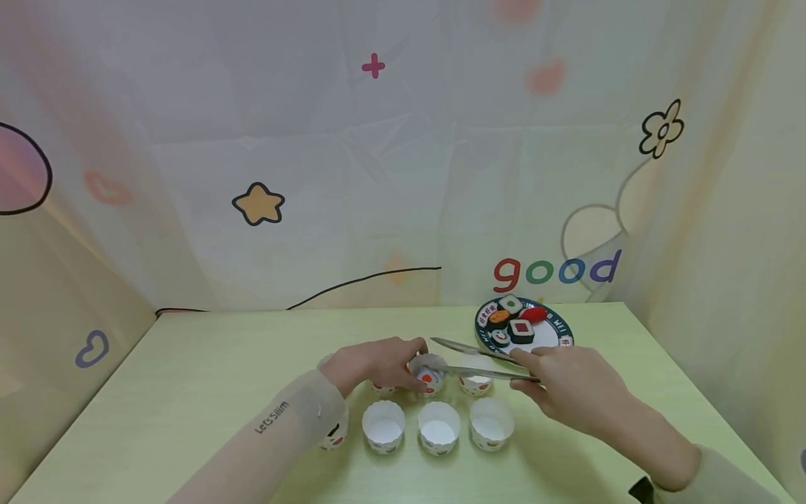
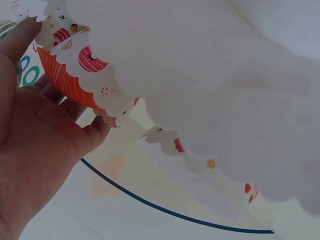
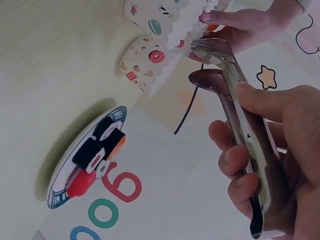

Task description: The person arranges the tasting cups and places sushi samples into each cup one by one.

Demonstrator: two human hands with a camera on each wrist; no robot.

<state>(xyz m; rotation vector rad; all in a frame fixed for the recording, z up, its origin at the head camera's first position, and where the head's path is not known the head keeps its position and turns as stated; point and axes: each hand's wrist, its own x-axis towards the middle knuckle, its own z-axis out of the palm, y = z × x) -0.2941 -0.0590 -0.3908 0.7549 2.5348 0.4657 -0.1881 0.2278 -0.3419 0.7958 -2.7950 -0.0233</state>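
Note:
My left hand [image 1: 383,365] grips a patterned paper cup [image 1: 430,381] in the back row, fingers and thumb around its side. In the left wrist view, the left hand [image 2: 42,132] lies beside scalloped cup edges with orange and pink prints. Metal tongs [image 1: 494,374] are held in my right hand [image 1: 579,388], their two arms apart, the nearer arm reaching over the gripped cup. The right wrist view shows the right hand [image 3: 295,145] curled round the tongs [image 3: 252,145], whose ends are a slotted head and a spoon-like head. Whether they touch the cup, I cannot tell.
More white paper cups [image 1: 439,428] stand in two rows on the pale table [image 1: 208,392]. Behind them on the right, a round plate [image 1: 554,337] holds several toy sushi pieces [image 1: 521,331]. A printed curtain [image 1: 315,175] hangs behind the table.

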